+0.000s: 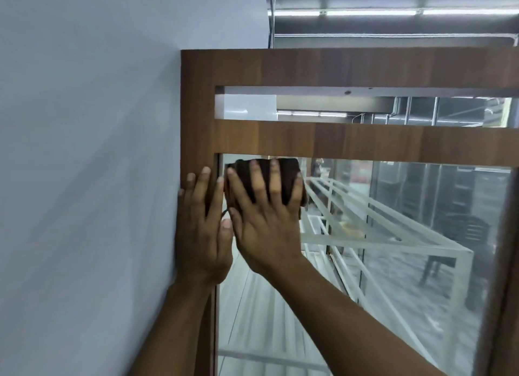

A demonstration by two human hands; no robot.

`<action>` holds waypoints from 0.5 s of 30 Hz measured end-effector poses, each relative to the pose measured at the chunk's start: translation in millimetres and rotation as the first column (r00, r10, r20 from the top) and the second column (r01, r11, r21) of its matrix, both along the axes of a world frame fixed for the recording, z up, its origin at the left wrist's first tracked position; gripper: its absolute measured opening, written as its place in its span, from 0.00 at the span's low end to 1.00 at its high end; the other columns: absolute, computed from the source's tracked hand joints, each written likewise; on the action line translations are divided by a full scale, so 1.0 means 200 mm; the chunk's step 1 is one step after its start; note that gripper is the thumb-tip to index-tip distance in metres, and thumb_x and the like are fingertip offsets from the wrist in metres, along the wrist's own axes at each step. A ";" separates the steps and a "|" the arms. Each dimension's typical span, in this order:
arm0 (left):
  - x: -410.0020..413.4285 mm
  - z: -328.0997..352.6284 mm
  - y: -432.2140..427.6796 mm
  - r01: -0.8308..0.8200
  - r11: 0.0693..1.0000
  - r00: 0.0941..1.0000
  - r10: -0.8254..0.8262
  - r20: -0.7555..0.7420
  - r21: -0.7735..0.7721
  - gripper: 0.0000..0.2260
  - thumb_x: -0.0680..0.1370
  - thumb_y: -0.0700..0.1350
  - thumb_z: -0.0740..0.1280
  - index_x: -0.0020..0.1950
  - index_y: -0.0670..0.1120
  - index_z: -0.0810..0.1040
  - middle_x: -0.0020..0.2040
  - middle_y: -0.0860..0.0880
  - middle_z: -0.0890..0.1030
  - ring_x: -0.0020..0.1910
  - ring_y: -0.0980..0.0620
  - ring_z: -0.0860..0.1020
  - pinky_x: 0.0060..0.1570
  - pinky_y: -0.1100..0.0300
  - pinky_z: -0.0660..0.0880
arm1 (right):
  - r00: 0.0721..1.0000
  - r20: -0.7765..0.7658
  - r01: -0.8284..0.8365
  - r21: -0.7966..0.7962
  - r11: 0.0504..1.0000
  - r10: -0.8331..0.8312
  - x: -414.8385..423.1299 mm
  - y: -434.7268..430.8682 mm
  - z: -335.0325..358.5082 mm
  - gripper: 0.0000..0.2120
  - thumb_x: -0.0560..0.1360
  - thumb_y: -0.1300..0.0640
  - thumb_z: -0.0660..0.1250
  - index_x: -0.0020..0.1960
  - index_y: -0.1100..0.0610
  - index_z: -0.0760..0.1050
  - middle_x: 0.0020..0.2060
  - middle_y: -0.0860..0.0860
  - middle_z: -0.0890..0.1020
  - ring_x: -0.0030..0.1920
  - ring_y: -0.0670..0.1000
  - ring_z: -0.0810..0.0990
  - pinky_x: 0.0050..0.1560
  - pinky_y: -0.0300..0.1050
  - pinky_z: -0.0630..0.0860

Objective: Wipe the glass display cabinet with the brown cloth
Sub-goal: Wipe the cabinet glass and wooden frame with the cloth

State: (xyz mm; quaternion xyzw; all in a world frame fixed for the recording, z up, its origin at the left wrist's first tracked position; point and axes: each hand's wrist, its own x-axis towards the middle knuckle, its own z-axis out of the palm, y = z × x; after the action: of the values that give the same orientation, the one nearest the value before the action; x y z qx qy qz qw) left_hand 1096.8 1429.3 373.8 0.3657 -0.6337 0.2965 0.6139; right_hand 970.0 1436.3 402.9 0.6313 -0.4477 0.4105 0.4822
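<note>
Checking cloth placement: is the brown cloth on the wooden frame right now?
No, the right hand presses the brown cloth flat against the glass pane.

- Both bare forearms reach up and forward from the lower edge of the view.
- The left hand (200, 224) is flat, palm away, fingers straight and slightly spread — its thumb points toward the other hand.
- The right hand (264, 218) is also flat with fingers splayed wide, pressing forward — its forearm slants in from the lower right.
</note>
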 end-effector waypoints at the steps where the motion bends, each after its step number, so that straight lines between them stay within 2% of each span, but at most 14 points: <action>1: 0.00 0.00 0.00 0.005 1.000 1.000 -0.005 0.000 -0.006 0.26 0.81 0.46 0.53 0.79 0.40 0.64 0.81 0.41 0.59 0.82 0.44 0.52 0.81 0.45 0.50 | 1.000 -0.012 -0.017 0.017 1.000 0.018 0.02 0.00 -0.02 0.28 0.82 0.45 0.57 0.81 0.48 0.60 0.79 0.55 0.64 0.80 0.62 0.58 0.76 0.71 0.52; 5: -0.01 -0.02 0.00 -0.017 1.000 1.000 0.017 -0.001 0.010 0.26 0.81 0.48 0.52 0.78 0.43 0.67 0.81 0.42 0.60 0.82 0.45 0.53 0.81 0.44 0.50 | 0.997 -0.074 0.003 0.010 1.000 -0.003 -0.15 0.03 -0.15 0.28 0.82 0.45 0.60 0.81 0.47 0.60 0.80 0.54 0.61 0.81 0.61 0.56 0.77 0.70 0.52; 10: -0.02 -0.02 -0.01 -0.048 0.999 0.998 0.048 -0.033 -0.010 0.26 0.80 0.48 0.54 0.78 0.43 0.68 0.80 0.42 0.63 0.82 0.43 0.56 0.81 0.45 0.51 | 0.994 0.102 0.043 -0.063 0.997 -0.037 -0.24 0.03 -0.02 0.29 0.81 0.45 0.59 0.81 0.47 0.59 0.78 0.55 0.58 0.79 0.62 0.55 0.76 0.71 0.52; 15: -0.01 -0.04 0.00 0.083 0.995 0.995 -0.085 -0.043 -0.056 0.26 0.80 0.47 0.51 0.77 0.37 0.67 0.79 0.39 0.64 0.81 0.42 0.58 0.80 0.42 0.55 | 0.999 -0.042 -0.022 0.007 1.000 0.022 0.02 -0.03 -0.05 0.29 0.82 0.45 0.58 0.81 0.50 0.59 0.79 0.56 0.63 0.80 0.62 0.54 0.77 0.70 0.48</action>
State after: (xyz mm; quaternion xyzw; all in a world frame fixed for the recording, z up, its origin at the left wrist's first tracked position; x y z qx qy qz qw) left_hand 1095.5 1429.3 366.7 0.3287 -0.6262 0.2789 0.6497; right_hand 974.8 1429.3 392.3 0.6461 -0.4318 0.4012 0.4849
